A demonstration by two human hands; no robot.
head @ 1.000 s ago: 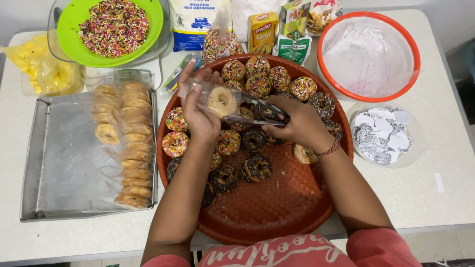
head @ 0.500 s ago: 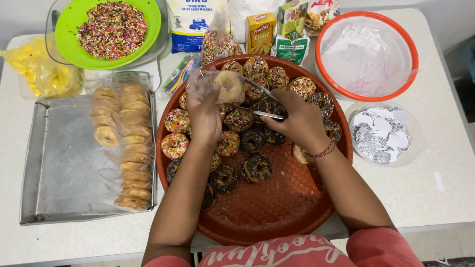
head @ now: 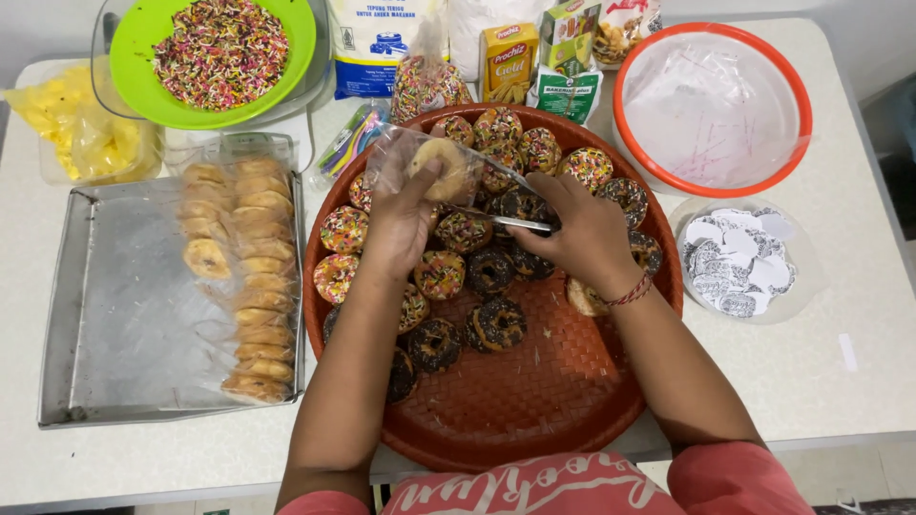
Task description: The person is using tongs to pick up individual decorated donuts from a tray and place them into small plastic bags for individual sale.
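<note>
Left hand (head: 405, 217) grips clear bag (head: 420, 162) holding one plain donut (head: 441, 170), above red woven tray (head: 534, 401); right hand (head: 577, 234) pinches metal tongs (head: 501, 221). About seventeen topped donuts on tray; metal baking tray (head: 114, 315) with roughly fourteen plain ones; one green sprinkle bowl (head: 224, 52); white table (head: 840, 381)

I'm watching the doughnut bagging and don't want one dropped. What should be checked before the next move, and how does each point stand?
1. Left hand grips the clear bag: ok.
2. Plain doughnut sits inside the bag: ok.
3. Right hand holds the metal tongs: ok.
4. Tongs free of the bag: cannot tell, the tips are hidden.
5. Bag held over the red woven tray, so a slip lands there: ok.
6. Bag mouth open or closed: cannot tell.
</note>
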